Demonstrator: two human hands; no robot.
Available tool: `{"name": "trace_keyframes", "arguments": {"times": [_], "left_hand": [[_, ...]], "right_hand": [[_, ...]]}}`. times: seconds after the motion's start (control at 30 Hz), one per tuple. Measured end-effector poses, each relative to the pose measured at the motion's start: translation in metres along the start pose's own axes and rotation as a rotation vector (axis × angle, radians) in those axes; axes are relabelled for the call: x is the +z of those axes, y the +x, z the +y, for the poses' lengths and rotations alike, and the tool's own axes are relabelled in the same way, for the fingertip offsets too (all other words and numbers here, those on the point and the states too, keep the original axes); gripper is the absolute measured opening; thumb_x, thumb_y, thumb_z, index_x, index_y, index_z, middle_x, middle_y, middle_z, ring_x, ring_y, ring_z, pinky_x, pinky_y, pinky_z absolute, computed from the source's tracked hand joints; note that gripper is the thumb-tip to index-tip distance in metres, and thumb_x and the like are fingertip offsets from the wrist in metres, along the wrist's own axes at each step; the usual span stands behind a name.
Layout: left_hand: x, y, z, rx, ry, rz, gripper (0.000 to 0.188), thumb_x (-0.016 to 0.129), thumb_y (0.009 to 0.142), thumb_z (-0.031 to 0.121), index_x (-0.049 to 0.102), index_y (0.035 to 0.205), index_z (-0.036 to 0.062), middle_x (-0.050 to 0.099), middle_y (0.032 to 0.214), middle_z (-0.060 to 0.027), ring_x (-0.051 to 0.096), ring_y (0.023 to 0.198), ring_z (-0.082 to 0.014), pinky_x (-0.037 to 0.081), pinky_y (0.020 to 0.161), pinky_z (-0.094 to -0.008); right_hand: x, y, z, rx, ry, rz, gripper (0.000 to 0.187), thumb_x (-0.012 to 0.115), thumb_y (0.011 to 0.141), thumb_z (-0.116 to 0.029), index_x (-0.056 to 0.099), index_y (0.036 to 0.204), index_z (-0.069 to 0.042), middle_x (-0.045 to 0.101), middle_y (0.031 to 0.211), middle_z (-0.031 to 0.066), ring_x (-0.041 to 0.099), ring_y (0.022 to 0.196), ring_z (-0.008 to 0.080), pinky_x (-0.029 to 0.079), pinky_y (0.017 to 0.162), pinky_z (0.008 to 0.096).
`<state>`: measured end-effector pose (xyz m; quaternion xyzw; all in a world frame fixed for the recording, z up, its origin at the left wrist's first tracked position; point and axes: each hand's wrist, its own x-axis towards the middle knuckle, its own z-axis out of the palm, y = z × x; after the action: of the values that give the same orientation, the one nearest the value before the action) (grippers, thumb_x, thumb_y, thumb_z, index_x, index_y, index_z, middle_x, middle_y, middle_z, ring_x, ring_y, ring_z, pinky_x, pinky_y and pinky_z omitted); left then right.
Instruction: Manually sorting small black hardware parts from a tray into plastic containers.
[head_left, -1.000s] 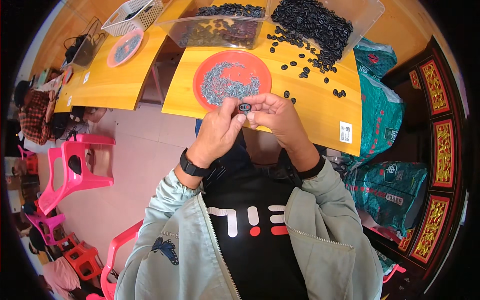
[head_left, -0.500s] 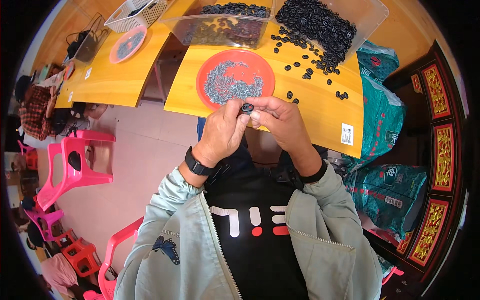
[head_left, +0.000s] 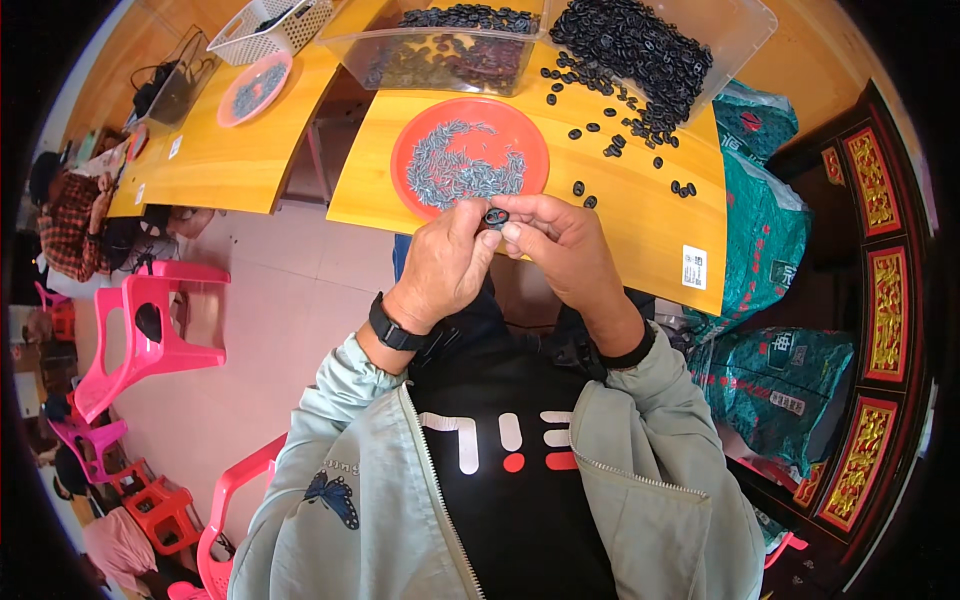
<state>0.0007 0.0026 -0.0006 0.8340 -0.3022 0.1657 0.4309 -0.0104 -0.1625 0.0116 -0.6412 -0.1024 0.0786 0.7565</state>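
Observation:
Between my two hands, above the table's front edge, is a small black oval buckle-like piece (head_left: 496, 217) with openings in it. My left hand (head_left: 448, 258) pinches its left side with thumb and forefinger. My right hand (head_left: 566, 242) grips the other side the same way. Whether a pin sits in the piece is too small to tell. Just beyond my fingers lies a round red plate (head_left: 535, 150) with many small silver metal pins (head_left: 462, 180) spread on it.
A clear bin (head_left: 640, 60) of similar black pieces spills onto the yellow table (head_left: 640, 240) at the back right. Another clear bin (head_left: 440, 50) stands beside it. Green sacks (head_left: 765, 235) are at the right; a pink stool (head_left: 150, 330) is at the left, and another person (head_left: 75, 220) sits beyond.

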Motion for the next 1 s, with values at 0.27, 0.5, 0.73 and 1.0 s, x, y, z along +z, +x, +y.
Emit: {"name": "trace_keyframes", "arguments": {"times": [0.27, 0.5, 0.73, 1.0], "left_hand": [[-0.001, 0.000, 0.002, -0.007, 0.006, 0.009, 0.016, 0.053, 0.085, 0.010, 0.047, 0.097, -0.0005, 0.054, 0.072, -0.0178, 0.055, 0.066, -0.0359, 0.044, 0.057, -0.0393], [0.006, -0.003, 0.006, -0.020, -0.041, 0.068, 0.014, 0.052, 0.086, 0.009, 0.048, 0.095, -0.0007, 0.054, 0.070, -0.0172, 0.056, 0.063, -0.0343, 0.044, 0.056, -0.0376], [0.005, -0.002, 0.002, -0.097, -0.095, 0.097, 0.014, 0.051, 0.086, 0.008, 0.048, 0.097, -0.0002, 0.056, 0.072, -0.0178, 0.057, 0.064, -0.0348, 0.045, 0.057, -0.0377], [-0.005, 0.001, 0.007, -0.092, -0.106, 0.150, 0.015, 0.054, 0.084, 0.008, 0.051, 0.097, 0.0000, 0.060, 0.077, -0.0186, 0.060, 0.069, -0.0352, 0.047, 0.061, -0.0372]], "right_hand": [[0.004, 0.000, 0.005, -0.087, -0.066, 0.048, 0.022, 0.053, 0.084, -0.002, 0.060, 0.105, 0.002, 0.057, 0.076, 0.0000, 0.051, 0.066, 0.0054, 0.044, 0.062, 0.0203], [0.007, -0.002, 0.005, -0.062, -0.042, 0.041, 0.019, 0.049, 0.088, 0.000, 0.057, 0.105, 0.004, 0.059, 0.081, 0.0012, 0.053, 0.071, 0.0062, 0.045, 0.067, 0.0201], [0.006, 0.010, -0.010, 0.012, -0.080, 0.016, 0.019, 0.052, 0.086, 0.000, 0.058, 0.104, 0.004, 0.062, 0.084, 0.0031, 0.056, 0.069, 0.0072, 0.046, 0.065, 0.0207], [-0.045, 0.165, -0.074, -0.357, -0.476, 0.146, 0.028, 0.059, 0.082, -0.011, 0.059, 0.105, 0.004, 0.062, 0.076, 0.0041, 0.058, 0.064, 0.0089, 0.047, 0.061, 0.0224]]}}
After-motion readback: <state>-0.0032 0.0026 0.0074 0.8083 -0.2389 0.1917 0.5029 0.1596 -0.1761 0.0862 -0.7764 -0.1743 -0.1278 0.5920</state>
